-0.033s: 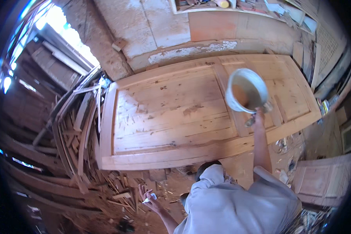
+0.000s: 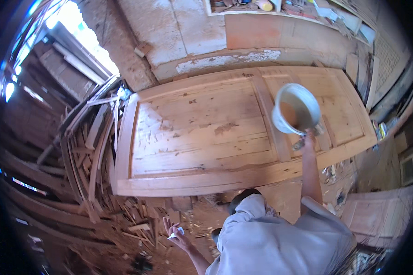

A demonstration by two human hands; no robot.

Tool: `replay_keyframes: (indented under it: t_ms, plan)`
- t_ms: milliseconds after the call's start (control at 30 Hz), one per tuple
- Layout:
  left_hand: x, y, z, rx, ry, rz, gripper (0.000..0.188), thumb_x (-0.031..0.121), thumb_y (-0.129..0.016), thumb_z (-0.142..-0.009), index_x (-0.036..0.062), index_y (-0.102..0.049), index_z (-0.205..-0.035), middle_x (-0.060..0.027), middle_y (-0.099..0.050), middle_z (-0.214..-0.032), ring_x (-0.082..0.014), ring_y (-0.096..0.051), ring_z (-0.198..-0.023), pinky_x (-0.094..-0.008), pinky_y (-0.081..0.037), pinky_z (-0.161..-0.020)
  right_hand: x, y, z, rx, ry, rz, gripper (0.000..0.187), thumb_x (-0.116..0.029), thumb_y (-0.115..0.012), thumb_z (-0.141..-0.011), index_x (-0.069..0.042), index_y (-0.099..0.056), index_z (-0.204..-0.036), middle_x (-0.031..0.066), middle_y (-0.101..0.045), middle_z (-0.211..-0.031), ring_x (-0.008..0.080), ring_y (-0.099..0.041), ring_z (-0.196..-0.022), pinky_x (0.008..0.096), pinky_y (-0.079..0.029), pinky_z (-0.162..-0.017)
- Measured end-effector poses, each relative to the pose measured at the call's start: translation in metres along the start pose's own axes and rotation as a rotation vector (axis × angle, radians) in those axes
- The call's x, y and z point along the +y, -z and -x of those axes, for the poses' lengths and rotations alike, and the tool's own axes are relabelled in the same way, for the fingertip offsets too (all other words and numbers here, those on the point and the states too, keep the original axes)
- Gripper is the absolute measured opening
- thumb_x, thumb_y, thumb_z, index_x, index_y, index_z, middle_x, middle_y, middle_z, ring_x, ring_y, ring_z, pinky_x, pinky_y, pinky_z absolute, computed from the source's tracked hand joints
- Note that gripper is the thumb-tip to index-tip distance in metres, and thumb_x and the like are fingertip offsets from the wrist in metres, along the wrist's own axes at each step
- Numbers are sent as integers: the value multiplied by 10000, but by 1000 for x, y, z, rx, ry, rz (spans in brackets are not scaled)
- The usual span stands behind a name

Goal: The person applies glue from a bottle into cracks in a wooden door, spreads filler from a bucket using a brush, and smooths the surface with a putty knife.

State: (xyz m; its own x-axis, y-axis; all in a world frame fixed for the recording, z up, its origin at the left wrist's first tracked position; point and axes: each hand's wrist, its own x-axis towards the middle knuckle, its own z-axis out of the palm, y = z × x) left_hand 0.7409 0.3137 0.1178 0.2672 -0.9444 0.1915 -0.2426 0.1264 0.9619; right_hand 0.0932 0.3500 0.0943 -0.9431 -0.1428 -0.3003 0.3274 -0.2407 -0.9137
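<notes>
A round white plastic bucket (image 2: 303, 103) is gripped at its near rim by the right hand (image 2: 309, 138), its mouth turned up toward the view so that the orange-brown contents (image 2: 288, 113) are shown; the slight tilt is probably owed to being carried from one side. A small mottled item (image 2: 299, 145) is seen beside that hand, too blurred to be identified. The left hand (image 2: 178, 234) is held low and clear, fingers spread; a small white scrap (image 2: 181, 230) lies against it, though how it is kept there cannot be told. The bucket is held over a large pale-brown panelled wooden door (image 2: 202, 130), laid flat, presumably so its face can be reached; contact between them cannot be judged. Farther left, long rough timber strips (image 2: 98, 130) are heaped beside the door.
</notes>
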Motion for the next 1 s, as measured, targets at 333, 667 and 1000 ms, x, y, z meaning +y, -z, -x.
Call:
replay_keyframes:
  t_ms: [333, 667, 1000]
  plan:
    - [1, -10, 192, 111, 197, 71, 455, 385, -518, -965, -31, -657, -841, -171, -408, -1500, -346, -429, -1334, -449, -353, -1063, -84, 154, -112, 2, -35, -58, 204, -256, -462, -1006, -117, -470, -858, -27, -422, -635, 93, -425, -528, 250, -428, -493]
    - [43, -82, 220, 110, 233, 24, 418, 330, -516, -968, -38, -679, -856, -201, -433, -1469, -346, -457, -1307, -449, -352, -1073, -57, 153, -116, 23, -220, 178, 493, -526, -580, -927, -157, -407, -650, -25, -366, -508, 117, -383, -411, 280, -340, -403]
    - [80, -245, 135, -102, 127, 4, 301, 212, -543, -917, -31, -717, -881, -219, -475, -1434, -350, -485, -1296, -439, -355, -1081, -1, 171, -5, -897, 75, 1026, 519, -62, -647, -880, -41, -379, -1324, 104, -617, -824, 150, -628, -668, 313, -480, -497]
